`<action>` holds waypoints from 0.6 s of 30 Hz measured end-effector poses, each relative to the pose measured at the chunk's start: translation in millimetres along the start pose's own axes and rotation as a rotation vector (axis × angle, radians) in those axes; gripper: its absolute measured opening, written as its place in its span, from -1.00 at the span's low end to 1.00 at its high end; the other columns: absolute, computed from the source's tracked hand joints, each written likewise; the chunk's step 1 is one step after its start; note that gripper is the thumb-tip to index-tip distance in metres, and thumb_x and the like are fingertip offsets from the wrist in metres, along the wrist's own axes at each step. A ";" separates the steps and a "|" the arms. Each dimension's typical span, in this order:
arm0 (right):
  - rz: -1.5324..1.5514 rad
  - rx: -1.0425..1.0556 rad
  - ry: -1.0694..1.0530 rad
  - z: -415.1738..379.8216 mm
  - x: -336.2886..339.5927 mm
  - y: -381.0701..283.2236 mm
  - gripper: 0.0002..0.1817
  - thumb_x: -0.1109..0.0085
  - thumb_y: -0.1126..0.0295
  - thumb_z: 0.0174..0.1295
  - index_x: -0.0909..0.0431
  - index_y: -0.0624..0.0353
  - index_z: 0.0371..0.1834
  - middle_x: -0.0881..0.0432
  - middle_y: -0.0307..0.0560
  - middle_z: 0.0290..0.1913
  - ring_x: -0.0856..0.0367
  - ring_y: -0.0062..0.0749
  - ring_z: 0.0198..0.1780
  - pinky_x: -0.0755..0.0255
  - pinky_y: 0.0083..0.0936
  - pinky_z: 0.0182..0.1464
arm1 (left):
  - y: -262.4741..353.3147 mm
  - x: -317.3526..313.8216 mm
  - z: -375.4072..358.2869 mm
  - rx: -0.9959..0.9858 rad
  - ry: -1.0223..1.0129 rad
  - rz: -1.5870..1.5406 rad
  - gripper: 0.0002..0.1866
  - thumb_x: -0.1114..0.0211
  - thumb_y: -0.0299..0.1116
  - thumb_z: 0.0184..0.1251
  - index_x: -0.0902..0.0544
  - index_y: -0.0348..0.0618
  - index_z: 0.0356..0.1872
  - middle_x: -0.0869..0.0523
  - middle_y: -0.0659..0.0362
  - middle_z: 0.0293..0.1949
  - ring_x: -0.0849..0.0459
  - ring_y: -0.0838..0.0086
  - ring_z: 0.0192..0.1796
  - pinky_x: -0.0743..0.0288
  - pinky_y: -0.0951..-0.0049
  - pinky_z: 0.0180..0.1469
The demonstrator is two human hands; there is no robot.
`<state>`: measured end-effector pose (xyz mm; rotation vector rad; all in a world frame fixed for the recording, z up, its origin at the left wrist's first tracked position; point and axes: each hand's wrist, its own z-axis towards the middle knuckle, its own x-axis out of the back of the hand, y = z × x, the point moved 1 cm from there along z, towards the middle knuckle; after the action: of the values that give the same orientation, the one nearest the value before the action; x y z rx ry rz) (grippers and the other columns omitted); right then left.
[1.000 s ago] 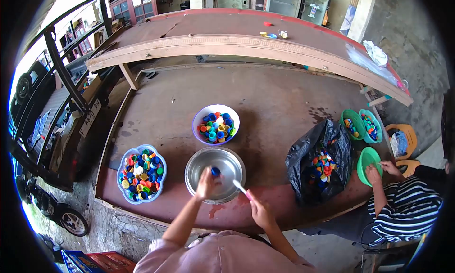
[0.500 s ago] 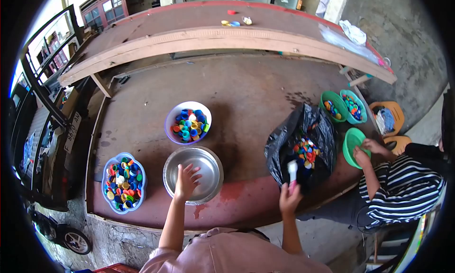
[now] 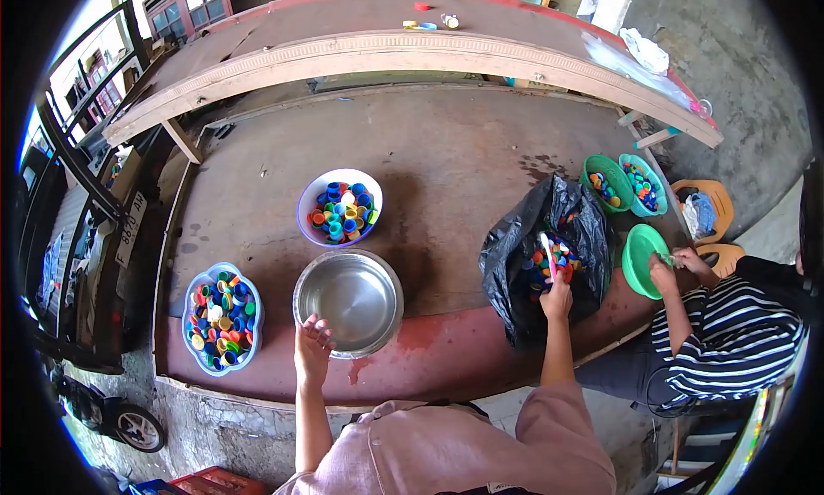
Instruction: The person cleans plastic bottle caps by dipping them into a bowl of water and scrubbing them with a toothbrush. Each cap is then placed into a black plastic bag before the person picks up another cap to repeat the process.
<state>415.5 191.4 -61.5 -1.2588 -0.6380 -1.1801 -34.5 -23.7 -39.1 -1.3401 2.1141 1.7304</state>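
Right hand [image 3: 557, 299] pinching pink-and-white brush [image 3: 548, 255], its head above or among colourful caps [image 3: 570, 257] in black plastic bag [image 3: 505, 263], can't tell which. Left hand [image 3: 314, 351] loosely spread at near-left rim of metal bowl [image 3: 348, 302]; contact unclear from here. Cap-filled white bowl [image 3: 330, 176] just behind, blue basin [image 3: 258, 327] leftward, all on bench [image 3: 446, 194]. Co-worker's hands [image 3: 663, 278] at green bowl [image 3: 637, 255].
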 end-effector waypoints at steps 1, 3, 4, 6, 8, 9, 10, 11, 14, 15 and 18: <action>-0.017 -0.008 -0.065 -1.9 3.8 -2.9 -0.49 -0.10 0.63 -0.11 -0.35 0.18 0.02 -0.62 0.07 -0.31 -0.57 0.08 -0.24 -0.41 -0.09 -0.14 | 0.3 -1.5 -0.8 -0.002 -0.009 0.013 -0.54 0.10 0.11 0.35 -0.42 -0.02 -0.01 -0.55 0.34 -0.24 -0.49 0.56 -0.22 -0.36 0.49 -0.21; -0.032 -0.007 -0.126 -2.1 3.6 -5.8 -0.49 -0.12 0.62 -0.11 -0.36 0.18 0.02 -0.63 0.06 -0.32 -0.58 0.07 -0.25 -0.42 -0.10 -0.15 | -0.8 -1.5 -1.9 -0.005 -0.022 0.017 -0.55 0.12 0.09 0.36 -0.42 -0.03 0.00 -0.55 0.33 -0.23 -0.49 0.56 -0.23 -0.35 0.49 -0.20; 0.038 -0.046 -0.038 -4.6 0.0 -1.6 -0.51 -0.15 0.61 -0.10 -0.37 0.19 0.00 -0.63 0.06 -0.32 -0.58 0.05 -0.26 -0.42 -0.13 -0.17 | -2.5 -0.5 -2.6 -0.011 -0.019 0.014 -0.55 0.12 0.09 0.36 -0.42 -0.03 0.00 -0.55 0.33 -0.23 -0.49 0.56 -0.23 -0.35 0.49 -0.20; 0.112 -0.079 0.046 -17.1 -4.0 1.1 -0.53 -0.18 0.61 -0.09 -0.39 0.19 -0.02 -0.62 0.06 -0.33 -0.59 0.03 -0.26 -0.43 -0.16 -0.19 | -5.4 0.1 -5.8 -0.014 -0.017 0.055 -0.56 0.12 0.08 0.37 -0.42 -0.03 0.00 -0.55 0.33 -0.24 -0.49 0.57 -0.23 -0.34 0.50 -0.19; 0.335 0.007 0.370 -31.8 -5.6 -3.5 -0.64 -0.22 0.59 -0.06 -0.43 0.26 -0.13 -0.62 0.00 -0.37 -0.60 -0.11 -0.34 -0.44 -0.30 -0.25 | -8.7 -3.9 -10.8 -0.004 0.002 0.126 -0.63 0.05 -0.04 0.38 -0.41 -0.04 0.02 -0.54 0.32 -0.23 -0.48 0.58 -0.24 -0.34 0.50 -0.19; 0.518 0.008 0.401 -43.7 8.4 -30.2 -0.71 -0.22 0.58 -0.03 -0.43 0.29 -0.19 -0.61 -0.05 -0.39 -0.58 -0.23 -0.38 -0.42 -0.37 -0.29 | -11.2 -8.2 -13.4 -0.022 -0.025 0.205 -0.64 0.02 -0.07 0.37 -0.41 -0.05 0.04 -0.54 0.31 -0.23 -0.49 0.57 -0.24 -0.34 0.50 -0.19; 0.702 0.010 0.429 -61.8 25.0 -66.2 -0.77 -0.21 0.56 0.00 -0.44 0.31 -0.26 -0.60 -0.11 -0.42 -0.55 -0.34 -0.43 -0.40 -0.43 -0.33 | -12.7 -16.3 -17.1 -0.040 -0.051 0.283 -0.64 0.00 -0.11 0.37 -0.40 -0.07 0.06 -0.53 0.29 -0.23 -0.50 0.56 -0.24 -0.35 0.49 -0.20; 0.798 0.033 0.329 -77.3 25.0 -88.2 -0.82 -0.20 0.54 0.04 -0.44 0.30 -0.30 -0.57 -0.16 -0.44 -0.49 -0.42 -0.45 -0.37 -0.48 -0.35 | -14.2 -26.2 -23.7 -0.017 -0.081 0.302 -0.62 -0.01 -0.13 0.37 -0.37 -0.11 0.10 -0.53 0.23 -0.21 -0.51 0.52 -0.23 -0.38 0.46 -0.20; 0.972 0.264 0.006 -143.8 34.3 -166.5 -0.90 -0.17 0.50 0.12 -0.46 0.21 -0.34 -0.46 -0.29 -0.51 -0.35 -0.66 -0.51 -0.27 -0.66 -0.46 | -26.9 -39.5 -31.8 0.137 -0.342 0.346 -0.53 0.09 -0.02 0.41 -0.28 -0.11 0.17 -0.50 0.15 -0.14 -0.52 0.50 -0.22 -0.42 0.49 -0.21; 1.100 0.209 -0.334 -167.1 31.8 -181.1 -0.82 -0.24 0.49 0.10 -0.41 0.23 -0.33 -0.50 -0.26 -0.43 -0.42 -0.60 -0.45 -0.32 -0.65 -0.43 | -30.1 -44.0 -34.4 0.236 -0.398 0.333 -0.53 0.10 0.00 0.41 -0.28 -0.10 0.15 -0.51 0.16 -0.16 -0.52 0.50 -0.23 -0.41 0.50 -0.22; 1.216 0.518 -0.464 -203.0 24.8 -219.8 -0.88 -0.20 0.58 0.07 -0.42 0.27 -0.40 -0.57 -0.10 -0.45 -0.49 -0.60 -0.52 -0.34 -0.65 -0.52 | -45.4 -28.5 -31.7 0.365 -0.521 0.256 -0.53 0.14 0.05 0.40 -0.34 -0.11 0.06 -0.51 0.17 -0.21 -0.51 0.53 -0.24 -0.40 0.53 -0.24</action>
<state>176.7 17.4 -8.2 -1.1395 -0.3348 0.2790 26.8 -32.8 -45.7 -0.4760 2.1939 1.4548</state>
